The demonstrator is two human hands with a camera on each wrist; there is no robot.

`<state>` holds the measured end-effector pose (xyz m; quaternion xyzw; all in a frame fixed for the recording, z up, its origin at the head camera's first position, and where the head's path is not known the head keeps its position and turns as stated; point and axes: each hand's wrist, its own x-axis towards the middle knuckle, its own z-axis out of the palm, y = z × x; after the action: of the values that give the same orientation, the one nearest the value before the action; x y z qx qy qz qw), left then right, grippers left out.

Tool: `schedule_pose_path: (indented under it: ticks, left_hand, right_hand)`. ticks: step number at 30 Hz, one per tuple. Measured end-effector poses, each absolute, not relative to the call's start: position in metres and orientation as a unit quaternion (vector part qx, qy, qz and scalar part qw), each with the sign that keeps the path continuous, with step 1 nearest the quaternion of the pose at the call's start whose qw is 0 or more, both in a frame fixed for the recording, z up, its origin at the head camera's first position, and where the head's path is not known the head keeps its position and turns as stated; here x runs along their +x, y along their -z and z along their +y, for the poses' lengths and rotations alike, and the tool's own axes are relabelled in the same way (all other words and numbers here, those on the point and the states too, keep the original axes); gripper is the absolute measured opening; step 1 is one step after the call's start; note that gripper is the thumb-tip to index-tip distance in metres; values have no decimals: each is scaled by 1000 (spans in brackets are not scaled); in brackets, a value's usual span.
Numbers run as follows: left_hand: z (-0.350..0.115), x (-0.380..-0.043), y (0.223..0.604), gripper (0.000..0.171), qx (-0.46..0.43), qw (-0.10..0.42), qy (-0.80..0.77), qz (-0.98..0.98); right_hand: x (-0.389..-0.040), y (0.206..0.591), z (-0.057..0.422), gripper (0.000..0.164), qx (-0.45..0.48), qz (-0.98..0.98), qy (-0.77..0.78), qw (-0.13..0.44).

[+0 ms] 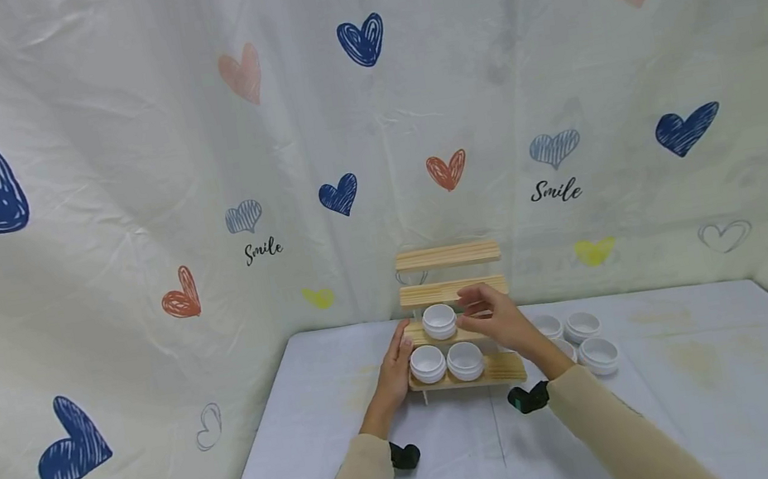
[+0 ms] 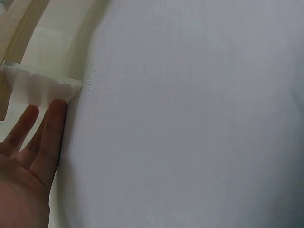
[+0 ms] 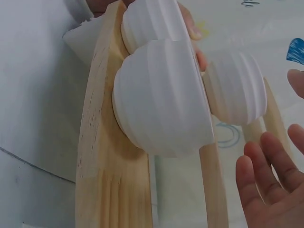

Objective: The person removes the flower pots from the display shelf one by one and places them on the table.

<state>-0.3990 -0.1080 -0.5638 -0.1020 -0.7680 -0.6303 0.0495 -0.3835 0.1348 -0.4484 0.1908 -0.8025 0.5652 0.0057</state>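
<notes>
A stepped wooden stand (image 1: pixel 504 369) with several plank tiers stands at the back of the table. Two small white ribbed bowls (image 1: pixel 465 362) sit side by side on its lowest plank, and a third white bowl (image 1: pixel 439 321) is on the plank above. My left hand (image 1: pixel 392 374) rests at the stand's left side; in the left wrist view its straight fingers (image 2: pixel 50 135) are against the whitish side support (image 2: pixel 40 85). My right hand (image 1: pixel 502 325) hovers just right of the upper bowl, fingers loosely bent and apart from it, as the right wrist view shows.
Several more white bowls (image 1: pixel 600 356) stand grouped on the white-covered table (image 1: pixel 682 410), right of the stand and partly behind my right forearm. The two upper planks (image 1: pixel 447 257) of the stand hold no bowls. A heart-printed curtain (image 1: pixel 481 90) hangs behind the table.
</notes>
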Motion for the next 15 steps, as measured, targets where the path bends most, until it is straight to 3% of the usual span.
schedule_pose_path:
  ticks: [5, 15]
  left_hand:
    - [-108, -394, 555, 51, -105, 33, 635, -765]
    - [-107, -401, 567, 51, -101, 49, 628, -770]
  right_hand:
    - [-377, 440, 129, 57, 187, -800, -570, -14]
    - [-398, 474, 129, 49, 182, -810, -557, 28]
